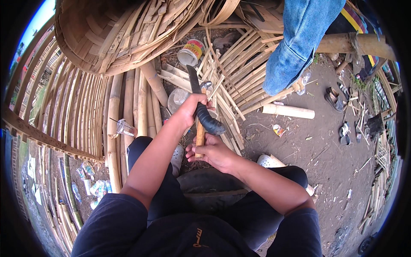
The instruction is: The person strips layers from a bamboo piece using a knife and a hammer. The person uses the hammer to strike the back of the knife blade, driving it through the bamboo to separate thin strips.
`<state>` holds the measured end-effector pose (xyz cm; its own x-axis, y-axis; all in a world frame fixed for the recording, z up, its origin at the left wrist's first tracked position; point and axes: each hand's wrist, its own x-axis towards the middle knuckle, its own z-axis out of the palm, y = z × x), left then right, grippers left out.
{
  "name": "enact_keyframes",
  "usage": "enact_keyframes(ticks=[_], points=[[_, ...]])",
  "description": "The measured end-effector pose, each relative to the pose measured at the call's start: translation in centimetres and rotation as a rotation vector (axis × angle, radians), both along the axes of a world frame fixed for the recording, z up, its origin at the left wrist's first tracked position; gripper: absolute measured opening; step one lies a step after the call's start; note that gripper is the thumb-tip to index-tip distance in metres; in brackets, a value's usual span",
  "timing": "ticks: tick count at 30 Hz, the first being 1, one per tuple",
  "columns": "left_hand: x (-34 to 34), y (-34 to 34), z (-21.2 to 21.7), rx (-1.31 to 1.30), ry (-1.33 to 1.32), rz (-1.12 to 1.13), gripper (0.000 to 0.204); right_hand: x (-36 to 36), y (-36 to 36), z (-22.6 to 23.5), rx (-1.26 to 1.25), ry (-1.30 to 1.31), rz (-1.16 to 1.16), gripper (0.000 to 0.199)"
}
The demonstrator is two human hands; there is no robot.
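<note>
My left hand is closed around a machete where its dark blade meets the curved black handle. Behind it, a wooden-handled tool that looks like a hammer runs upward, with a shiny metal end showing just above my left fingers. Whether those fingers also grip this tool cannot be made out. My right hand pinches the lower end of its light wooden handle between thumb and fingers. Both hands are close together above my lap, between my knees.
Split bamboo strips lie ahead, beside a paint bucket. A large woven bamboo basket looms at upper left. Bamboo poles and a plastic cup are at left. Blue denim hangs at upper right, near a bamboo section and sandals.
</note>
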<state>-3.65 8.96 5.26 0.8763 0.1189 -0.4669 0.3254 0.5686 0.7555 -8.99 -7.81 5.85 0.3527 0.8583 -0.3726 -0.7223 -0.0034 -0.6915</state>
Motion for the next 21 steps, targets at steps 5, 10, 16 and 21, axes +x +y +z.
enact_keyframes(ticks=[5,10,16,21], points=[[0.1,-0.1,0.1,-0.003,-0.009,0.076,0.007,0.8,0.1,-2.5,-0.208,-0.390,0.011,0.025],[0.6,0.8,-0.3,-0.083,-0.044,0.208,0.008,1.9,0.6,-0.2,-0.743,-1.225,-0.110,0.034],[0.8,1.3,0.0,-0.155,-0.045,0.252,0.013,3.0,0.3,-1.1,-0.737,-1.396,-0.333,0.055],[0.4,2.3,-0.4,-0.208,-0.062,0.215,0.019,4.6,-0.1,-0.6,-0.721,-1.464,-0.131,0.078]])
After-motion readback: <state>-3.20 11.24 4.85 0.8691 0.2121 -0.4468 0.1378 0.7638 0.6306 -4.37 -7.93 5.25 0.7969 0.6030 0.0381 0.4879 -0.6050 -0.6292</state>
